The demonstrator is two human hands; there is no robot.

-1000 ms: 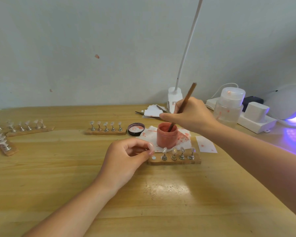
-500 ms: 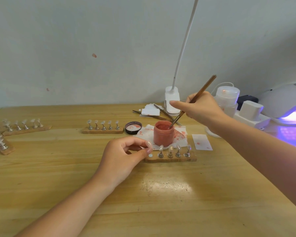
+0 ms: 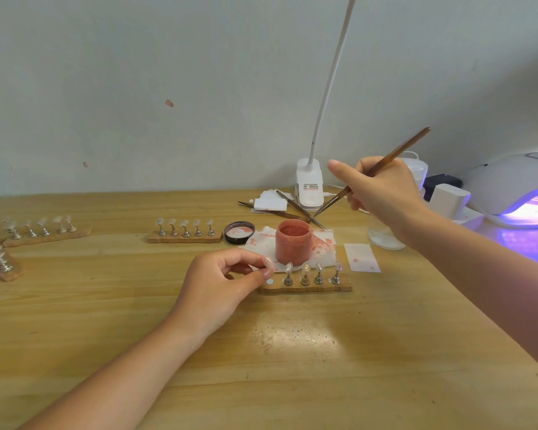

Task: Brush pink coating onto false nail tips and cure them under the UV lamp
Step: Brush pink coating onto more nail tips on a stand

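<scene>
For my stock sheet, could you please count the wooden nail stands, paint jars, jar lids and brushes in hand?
Wooden nail stands: 4
Pink paint jar: 1
Jar lid: 1
Brush in right hand: 1
Total: 7

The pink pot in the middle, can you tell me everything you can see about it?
The pot is a small round jar, pink all over and smeared, probably plastic. It stands upright and open. Its black lid lies apart to the left, inside up. The pot rests on a pink-stained paper, just behind the nail stand. No hand touches it. The brush, held by the right hand, hangs above and behind it, tip out of the pot.
</scene>
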